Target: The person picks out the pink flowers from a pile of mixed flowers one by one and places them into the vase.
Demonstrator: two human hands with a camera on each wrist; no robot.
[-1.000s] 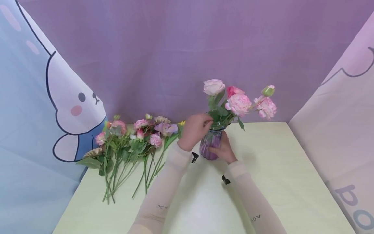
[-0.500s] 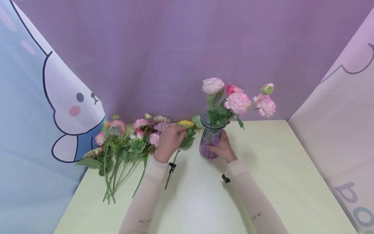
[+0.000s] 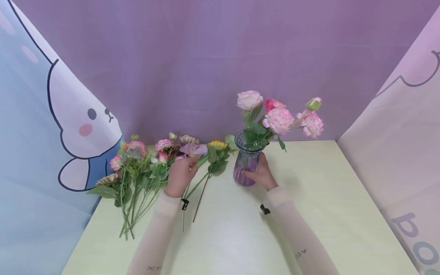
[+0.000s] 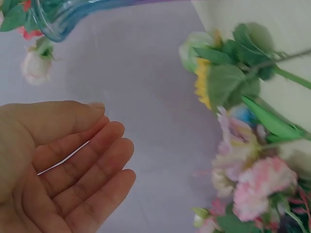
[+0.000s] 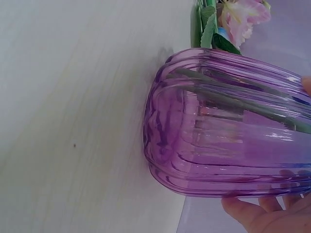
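Note:
My right hand [image 3: 263, 175] grips a ribbed glass vase [image 3: 245, 163], purple at the base and bluish at the rim, from its right side. Green stems show through the purple glass [image 5: 204, 145] in the right wrist view. Out of its mouth rise a pale pink rose [image 3: 249, 100], a fluffy pink flower [image 3: 279, 120] and others, leaning right. Over the right end of the loose flowers hovers my left hand [image 3: 180, 176], with nothing between thumb and loosely bent fingers [image 4: 104, 182]. Near it lie a lilac flower [image 3: 193, 149] and a yellow flower [image 3: 218, 144].
Several loose stems with pink blooms [image 3: 164, 144] and green leaves lie across the left part of the pale table [image 3: 227, 236]. Behind the table hangs a purple cloth [image 3: 192, 76]. Printed cloths with a cartoon animal [image 3: 79, 114] and lettering border the left and right.
My left hand has moved from the vase's mouth leftward and down to the loose flowers, uncovering the vase rim and the yellow flower. The right hand keeps its grip on the vase.

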